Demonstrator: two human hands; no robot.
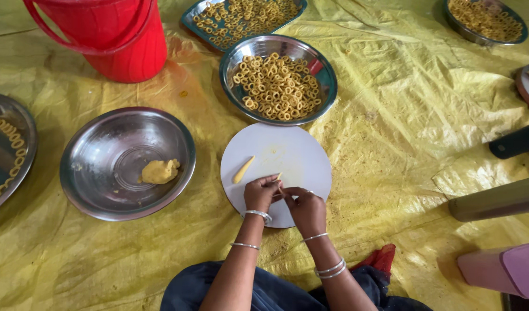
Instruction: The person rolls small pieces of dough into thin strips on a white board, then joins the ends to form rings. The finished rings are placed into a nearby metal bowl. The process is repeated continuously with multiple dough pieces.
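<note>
our left hand (261, 193) and right hand (304, 208) pinch a dough strip (278, 177) at the white board (287, 155) near edge; the steel bowl (328, 86) holds dough rings (276, 86), the wide bowl (103, 138) a dough lump (159, 171).

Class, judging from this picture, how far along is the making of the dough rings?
Done: heaps of rings fill the steel bowl and the tray. In hand: left hand and right hand pinch a thin dough strip over the white board. Left: a dough roll and dough lump.

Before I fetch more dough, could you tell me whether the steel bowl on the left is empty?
Nearly empty: the steel bowl holds one small dough lump.
</note>
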